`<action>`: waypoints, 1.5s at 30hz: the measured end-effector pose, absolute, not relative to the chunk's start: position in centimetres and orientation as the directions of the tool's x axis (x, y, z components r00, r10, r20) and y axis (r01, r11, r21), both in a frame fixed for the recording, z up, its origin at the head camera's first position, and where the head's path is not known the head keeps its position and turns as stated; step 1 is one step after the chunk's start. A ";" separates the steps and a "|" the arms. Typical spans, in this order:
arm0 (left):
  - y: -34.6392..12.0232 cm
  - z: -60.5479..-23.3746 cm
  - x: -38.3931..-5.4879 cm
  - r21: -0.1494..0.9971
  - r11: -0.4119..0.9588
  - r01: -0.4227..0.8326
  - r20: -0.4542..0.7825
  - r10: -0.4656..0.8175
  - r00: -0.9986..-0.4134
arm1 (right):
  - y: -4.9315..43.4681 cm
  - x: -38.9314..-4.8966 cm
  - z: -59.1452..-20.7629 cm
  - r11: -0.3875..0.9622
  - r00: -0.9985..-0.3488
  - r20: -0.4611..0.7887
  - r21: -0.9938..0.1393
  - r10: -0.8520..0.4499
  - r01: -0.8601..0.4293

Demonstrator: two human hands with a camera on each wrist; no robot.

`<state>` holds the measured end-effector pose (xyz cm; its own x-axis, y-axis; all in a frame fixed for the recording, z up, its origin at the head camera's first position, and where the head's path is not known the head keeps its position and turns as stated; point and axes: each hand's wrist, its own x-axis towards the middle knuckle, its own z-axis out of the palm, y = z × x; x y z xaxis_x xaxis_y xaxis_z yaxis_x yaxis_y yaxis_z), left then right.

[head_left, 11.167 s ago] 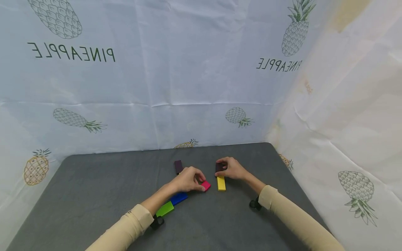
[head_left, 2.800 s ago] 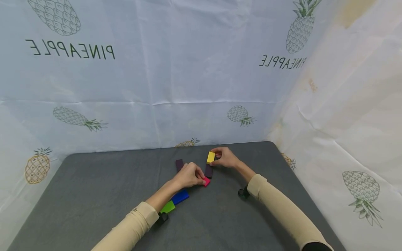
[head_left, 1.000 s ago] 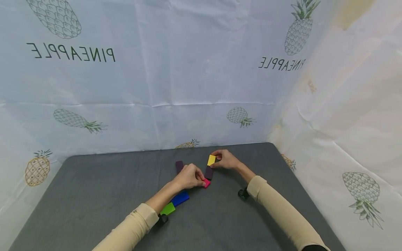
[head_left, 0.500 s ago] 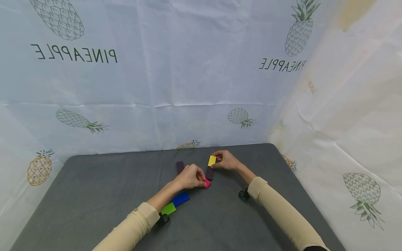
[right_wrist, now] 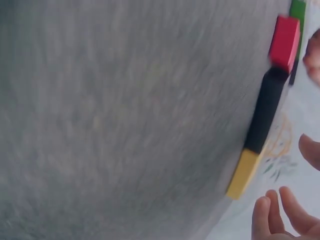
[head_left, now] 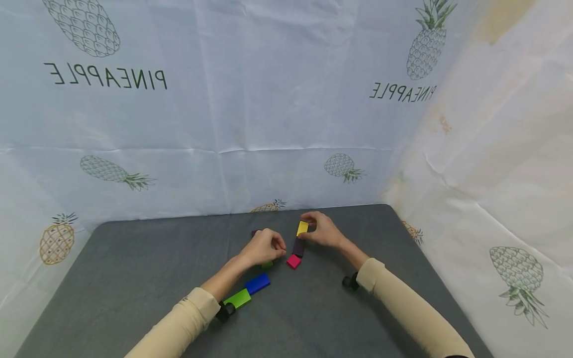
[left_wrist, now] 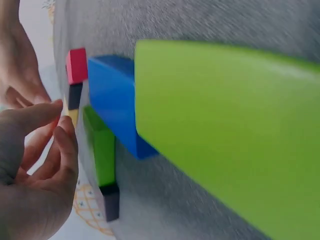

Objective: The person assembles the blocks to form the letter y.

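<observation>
A red block [head_left: 293,261], a dark block [head_left: 298,247] and a yellow block [head_left: 302,228] form a line end to end. My left hand [head_left: 261,248] hovers just left of the red block, fingers loosely bent and holding nothing. Beneath it a darker green block [head_left: 267,265] is partly hidden; another dark block [left_wrist: 111,202] adjoins that green one in the left wrist view. My right hand [head_left: 325,231] is beside the yellow block, and the right wrist view shows its thumb and fingers spread apart, off the block [right_wrist: 243,174].
A blue block [head_left: 257,284] and a light green block [head_left: 238,299] lie end to end near my left wrist. All the blocks lie on a grey table [head_left: 147,278]. A white pineapple-print curtain [head_left: 277,99] hangs behind and at the sides.
Earlier the dark and yellow blocks were moved left to meet the red block. My left hand has now let go of the red block and drawn left. My right hand's fingers have loosened from the yellow block.
</observation>
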<state>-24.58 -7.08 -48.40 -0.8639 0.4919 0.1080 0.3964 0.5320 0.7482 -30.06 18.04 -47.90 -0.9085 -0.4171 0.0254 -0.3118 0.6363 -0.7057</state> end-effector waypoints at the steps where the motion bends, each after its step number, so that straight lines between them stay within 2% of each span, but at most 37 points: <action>1: -7.4 -48.4 -24.6 0.748 0.532 0.396 0.111 0.488 -0.866 | 17.9 -29.7 -47.8 0.624 -0.901 0.029 -0.712 -0.433 -0.323; 7: -9.2 -48.3 -24.8 0.766 0.511 0.390 0.119 0.483 -0.867 | 17.2 -27.9 -47.4 0.567 -0.840 0.018 -0.730 -0.542 -0.382; 13: -10.8 -48.8 -24.5 0.773 0.510 0.376 0.106 0.481 -0.870 | 16.8 -26.7 -47.6 0.557 -0.806 0.000 -0.723 -0.592 -0.409; 22: -12.4 -49.5 -23.7 0.763 0.531 0.369 0.105 0.460 -0.882 | 16.6 -25.9 -48.0 0.567 -0.795 -0.055 -0.730 -0.605 -0.381; 45: -13.3 -50.2 -22.9 0.712 0.597 0.370 0.101 0.434 -0.895 | 16.8 -25.7 -49.3 0.574 -0.801 -0.051 -0.725 -0.596 -0.381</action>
<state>-22.94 -13.33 -50.19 -0.8955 0.4335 0.1011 0.3695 0.5972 0.7119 -25.70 16.82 -49.27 -0.8012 -0.5962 -0.0514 -0.3806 0.5739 -0.7251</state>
